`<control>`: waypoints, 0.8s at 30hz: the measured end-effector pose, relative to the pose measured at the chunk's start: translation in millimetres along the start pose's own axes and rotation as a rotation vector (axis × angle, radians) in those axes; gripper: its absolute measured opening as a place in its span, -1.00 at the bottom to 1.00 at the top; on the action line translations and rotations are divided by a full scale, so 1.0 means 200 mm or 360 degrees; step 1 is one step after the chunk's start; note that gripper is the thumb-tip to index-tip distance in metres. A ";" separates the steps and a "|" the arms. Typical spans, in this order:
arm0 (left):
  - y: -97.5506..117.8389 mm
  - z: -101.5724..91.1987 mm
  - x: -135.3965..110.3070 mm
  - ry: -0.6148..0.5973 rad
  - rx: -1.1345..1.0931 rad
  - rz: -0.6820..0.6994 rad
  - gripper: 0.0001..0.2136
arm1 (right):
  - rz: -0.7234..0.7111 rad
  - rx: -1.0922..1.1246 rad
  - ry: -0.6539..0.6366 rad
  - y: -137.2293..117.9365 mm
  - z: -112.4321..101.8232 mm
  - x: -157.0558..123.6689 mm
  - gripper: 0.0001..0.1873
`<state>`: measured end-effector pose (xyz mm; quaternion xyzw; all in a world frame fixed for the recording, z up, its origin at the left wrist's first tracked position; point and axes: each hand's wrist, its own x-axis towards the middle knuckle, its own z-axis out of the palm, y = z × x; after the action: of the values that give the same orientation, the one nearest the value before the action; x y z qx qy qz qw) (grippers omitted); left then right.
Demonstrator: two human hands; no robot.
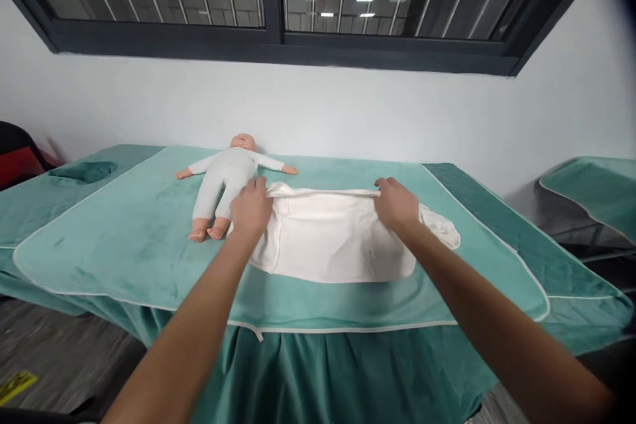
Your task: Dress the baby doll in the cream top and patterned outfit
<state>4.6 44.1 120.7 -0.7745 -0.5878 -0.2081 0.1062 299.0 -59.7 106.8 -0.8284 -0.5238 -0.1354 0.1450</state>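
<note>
A white cloth garment (332, 238) lies spread on the green padded table (124, 245). My left hand (251, 209) pinches its far left edge, fingers closed on the fabric. My right hand (395, 202) grips the far edge further right, also closed on it. The cloth's top edge is pulled taut between the two hands. A baby doll (223, 179) in a white suit lies on its back just left of my left hand, feet toward me and arms spread.
A dark green folded cloth (82, 171) lies at the table's far left. The white wall and a dark window run behind the table. Another green-covered table (596, 189) stands at the right, and a red and black object (17, 156) at the left edge.
</note>
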 end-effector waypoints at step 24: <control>0.49 0.56 0.20 -0.0426 -0.0580 -0.0401 -0.52 | 0.0228 0.0509 -0.0154 -0.46 0.59 0.08 -0.29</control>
<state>129.8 96.0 45.6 -0.7222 -0.6413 -0.2178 -0.1405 229.6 36.3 12.1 -0.8355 -0.4848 0.0002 0.2588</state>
